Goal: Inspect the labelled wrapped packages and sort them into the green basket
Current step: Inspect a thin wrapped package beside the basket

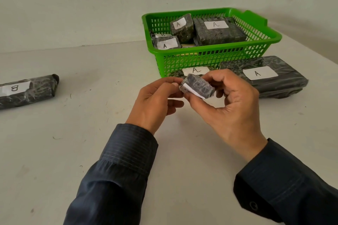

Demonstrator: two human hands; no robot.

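Both hands hold a small wrapped package in the air above the table, just in front of the green basket. Its long axis runs from the upper left to the lower right of the view. The dark wrapped side faces up and away, and the white label faces down toward the person. Only the label's edge shows, so the letter cannot be read.

The left hand has a light grip, thumb and forefinger pinching the package's left end. The right hand has a fuller grip, thumb under the package and fingers curled over its right end.

Directly behind the held package, an A-labelled package lies on the table against the basket's front wall, partly hidden by the fingers. To its right a long A-labelled package lies flat just beside the basket. Well apart on the left lies a B-labelled package, cut off by the edge of the view.

Inside the basket a large A package lies flat. A smaller A package tilts against it, and a third A package rests on a B package at the left wall.
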